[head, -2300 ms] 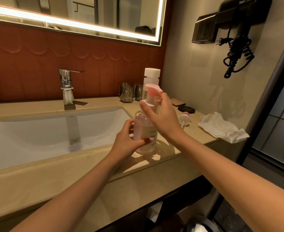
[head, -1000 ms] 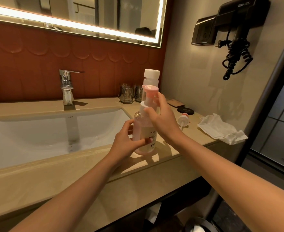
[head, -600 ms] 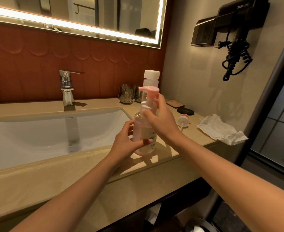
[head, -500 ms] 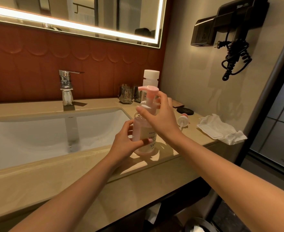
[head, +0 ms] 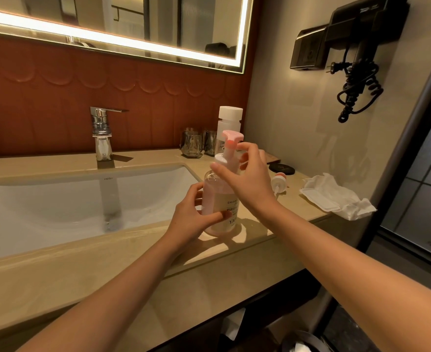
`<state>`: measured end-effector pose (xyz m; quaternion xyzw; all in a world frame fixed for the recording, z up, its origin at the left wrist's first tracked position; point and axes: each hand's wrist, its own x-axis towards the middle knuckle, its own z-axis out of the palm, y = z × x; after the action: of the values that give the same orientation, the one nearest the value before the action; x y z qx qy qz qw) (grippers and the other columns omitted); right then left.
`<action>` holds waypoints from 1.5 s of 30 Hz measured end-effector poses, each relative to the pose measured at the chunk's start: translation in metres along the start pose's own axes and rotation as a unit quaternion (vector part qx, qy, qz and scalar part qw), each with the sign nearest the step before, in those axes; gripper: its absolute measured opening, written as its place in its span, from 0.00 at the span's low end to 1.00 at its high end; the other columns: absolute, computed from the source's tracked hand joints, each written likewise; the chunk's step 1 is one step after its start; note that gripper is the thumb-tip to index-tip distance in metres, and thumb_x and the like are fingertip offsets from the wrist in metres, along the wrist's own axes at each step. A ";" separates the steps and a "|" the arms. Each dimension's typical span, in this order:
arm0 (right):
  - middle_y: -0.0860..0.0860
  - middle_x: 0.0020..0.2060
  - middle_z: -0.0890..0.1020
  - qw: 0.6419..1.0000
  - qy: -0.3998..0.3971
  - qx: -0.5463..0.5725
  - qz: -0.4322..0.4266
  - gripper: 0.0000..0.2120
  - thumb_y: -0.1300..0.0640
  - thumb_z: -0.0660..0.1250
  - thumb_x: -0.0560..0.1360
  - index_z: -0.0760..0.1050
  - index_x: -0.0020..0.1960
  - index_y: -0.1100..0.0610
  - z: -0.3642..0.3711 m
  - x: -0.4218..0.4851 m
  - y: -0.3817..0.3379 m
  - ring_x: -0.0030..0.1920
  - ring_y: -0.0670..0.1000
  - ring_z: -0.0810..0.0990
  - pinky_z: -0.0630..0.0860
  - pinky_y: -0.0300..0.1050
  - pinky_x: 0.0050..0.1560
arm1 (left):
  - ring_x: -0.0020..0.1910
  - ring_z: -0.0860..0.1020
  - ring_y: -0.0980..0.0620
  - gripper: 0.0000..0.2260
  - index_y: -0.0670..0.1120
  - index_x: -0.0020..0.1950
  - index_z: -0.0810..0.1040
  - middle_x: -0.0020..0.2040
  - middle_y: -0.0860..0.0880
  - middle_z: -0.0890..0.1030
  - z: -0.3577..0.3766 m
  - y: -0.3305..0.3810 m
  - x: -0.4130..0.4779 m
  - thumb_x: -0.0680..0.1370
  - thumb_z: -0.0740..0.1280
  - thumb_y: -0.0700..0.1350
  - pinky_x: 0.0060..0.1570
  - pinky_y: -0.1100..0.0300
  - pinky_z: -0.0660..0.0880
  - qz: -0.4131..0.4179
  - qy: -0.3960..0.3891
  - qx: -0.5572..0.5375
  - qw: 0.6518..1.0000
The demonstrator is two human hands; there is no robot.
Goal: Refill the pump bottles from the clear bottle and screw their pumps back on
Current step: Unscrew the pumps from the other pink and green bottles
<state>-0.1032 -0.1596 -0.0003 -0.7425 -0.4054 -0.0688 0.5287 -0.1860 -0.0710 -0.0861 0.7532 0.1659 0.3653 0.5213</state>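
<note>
A clear pump bottle (head: 219,209) with pale pink liquid stands on the beige counter (head: 255,240) right of the sink. My left hand (head: 191,219) grips its body from the left. The pink pump (head: 230,142) sits in the bottle's neck. My right hand (head: 247,179) reaches over from the right, thumb and fingers curled round the white collar under the pump head. Behind stands the clear bottle (head: 229,123) with a white cap on. A second pump (head: 279,181) lies loose on the counter to the right.
The white sink basin (head: 44,207) and chrome faucet (head: 102,133) lie to the left. Two glasses (head: 192,146) stand at the back, a black disc (head: 283,169) and crumpled tissues (head: 336,196) at the right. A hair dryer (head: 356,47) hangs on the wall.
The pink pump head has turned round on the bottle, its nozzle swinging from right to left and on toward me. My right hand shifted its hold on the collar. My left hand stayed put.
</note>
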 end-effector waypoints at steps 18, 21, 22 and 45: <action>0.47 0.58 0.76 0.996 -0.034 0.075 -0.029 0.20 0.51 0.69 0.73 0.69 0.62 0.52 -0.006 0.002 -0.005 0.53 0.46 0.74 0.73 0.37 0.46 | 0.54 0.73 0.58 0.29 0.62 0.61 0.64 0.56 0.60 0.73 0.000 -0.003 0.003 0.67 0.76 0.51 0.44 0.69 0.71 0.017 0.001 0.022 1.000; 0.46 0.54 0.76 0.992 -0.041 0.116 -0.028 0.20 0.51 0.69 0.73 0.69 0.63 0.53 -0.017 0.010 -0.014 0.52 0.45 0.75 0.75 0.40 0.48 | 0.53 0.73 0.60 0.31 0.62 0.61 0.64 0.56 0.60 0.72 -0.001 0.000 0.002 0.65 0.76 0.54 0.44 0.70 0.71 0.016 -0.003 0.025 1.000; 0.47 0.54 0.76 0.991 -0.040 0.125 -0.030 0.21 0.52 0.69 0.73 0.70 0.63 0.55 -0.023 0.015 -0.018 0.52 0.46 0.76 0.76 0.42 0.49 | 0.53 0.73 0.61 0.32 0.62 0.61 0.64 0.55 0.61 0.72 -0.001 0.001 0.001 0.63 0.76 0.56 0.43 0.70 0.71 0.015 -0.006 0.024 1.000; 0.53 0.43 0.79 0.961 -0.080 -0.014 0.263 0.19 0.51 0.70 0.71 0.74 0.59 0.58 -0.067 0.088 0.085 0.38 0.51 0.78 0.76 0.42 0.34 | 0.58 0.70 0.59 0.34 0.59 0.65 0.61 0.63 0.57 0.69 0.027 -0.002 0.069 0.64 0.75 0.56 0.45 0.70 0.70 -0.014 -0.044 0.078 0.996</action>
<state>0.0340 -0.1791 0.0130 -0.8333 -0.2355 0.1268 0.4839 -0.1195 -0.0441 -0.0669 0.8045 0.1809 0.3105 0.4729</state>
